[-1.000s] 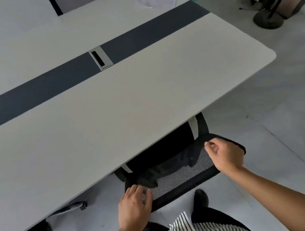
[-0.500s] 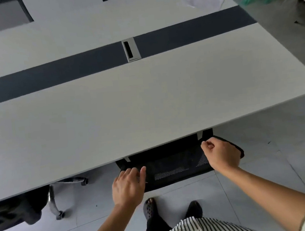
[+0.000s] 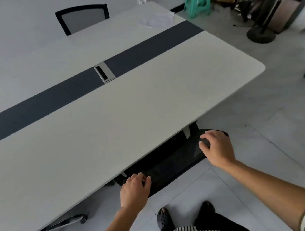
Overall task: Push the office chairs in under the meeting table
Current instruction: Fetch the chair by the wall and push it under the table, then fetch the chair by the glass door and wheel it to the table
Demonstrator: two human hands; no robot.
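Black mesh office chair (image 3: pixel 171 162) tucked under the smooth, pale, round-cornered counter (image 3: pixel 112 128), your left hand (image 3: pixel 134 190) at the counter's near edge, fingers (image 3: pixel 133 178) curled on the chair's curved rim, your right hand (image 3: pixel 217 150) alongside, fingers (image 3: pixel 208 135) loosely spread on the mesh

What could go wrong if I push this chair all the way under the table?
1. Your left hand and right hand are on the chair back, close to the table edge, so your fingers could get pinched against it.
2. The top of the chair back sits near that edge and may knock it.
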